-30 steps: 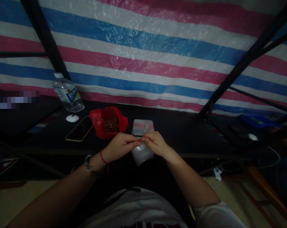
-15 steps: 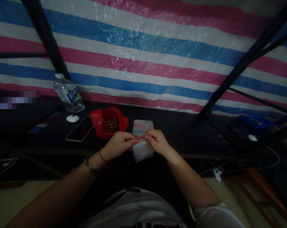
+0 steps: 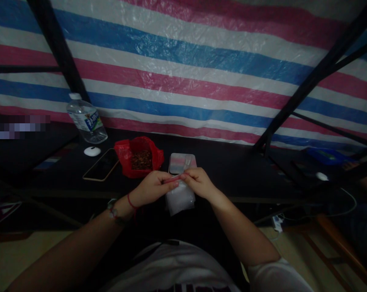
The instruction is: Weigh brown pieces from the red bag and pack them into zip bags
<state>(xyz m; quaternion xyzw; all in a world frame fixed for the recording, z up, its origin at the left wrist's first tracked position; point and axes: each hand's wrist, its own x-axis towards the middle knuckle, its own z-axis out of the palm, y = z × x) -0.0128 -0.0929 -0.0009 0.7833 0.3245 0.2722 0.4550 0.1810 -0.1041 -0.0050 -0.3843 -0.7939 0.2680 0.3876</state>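
My left hand point(image 3: 153, 186) and my right hand point(image 3: 200, 184) are close together over the table's front edge. Both pinch the reddish top strip of a small clear plastic zip bag point(image 3: 180, 199), which hangs down below my fingers. Behind the bag lies a pale, shiny flat rectangular object point(image 3: 177, 159), partly covered by my right hand. To the left stands an opened red plastic bag point(image 3: 122, 156), its mouth spread and dry brown bits point(image 3: 141, 159) inside.
On the black table point(image 3: 226, 170) a phone point(image 3: 100, 165), a white mouse point(image 3: 92, 151) and a clear plastic bottle point(image 3: 87, 121) stand to the left. Striped sheeting point(image 3: 183, 73) hangs behind, between dark frame bars. At far right are a blue object point(image 3: 326, 155) and part of another person.
The zip bag has shifted slightly left and down, and its strip tilts more. My right fingers have slid a little left along it. The view has moved slightly.
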